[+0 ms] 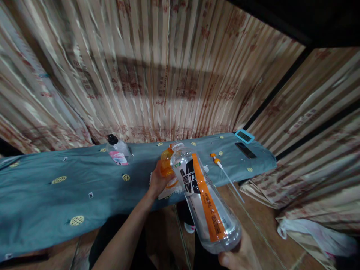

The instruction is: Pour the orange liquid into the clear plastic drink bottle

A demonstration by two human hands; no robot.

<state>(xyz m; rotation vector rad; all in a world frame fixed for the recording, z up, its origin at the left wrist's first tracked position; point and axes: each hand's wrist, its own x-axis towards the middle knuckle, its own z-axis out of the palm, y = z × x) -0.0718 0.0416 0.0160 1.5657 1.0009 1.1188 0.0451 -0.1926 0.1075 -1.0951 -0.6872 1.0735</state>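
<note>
My right hand [239, 251] grips the base of a large clear plastic bottle [206, 202] with a silver and orange label. That bottle is tilted, its uncapped-looking mouth up and to the left, beside the top of a smaller orange bottle [166, 159]. Around the orange bottle my left hand [158, 180] is wrapped. Whether the two bottle mouths touch, I cannot tell. Below my left hand is a whitish piece of cloth or tissue [171, 191] with a ragged edge. An orange pump head [216, 159] with a long pale tube lies to the right, its tube reaching past the table edge.
A clear bottle [119, 152] with a black cap and pink label stands at left on the blue-green cloth [95, 176]. A dark phone [245, 150] and a light-blue-framed display [244, 136] lie at the right end. Patterned curtains [174, 82] hang close behind.
</note>
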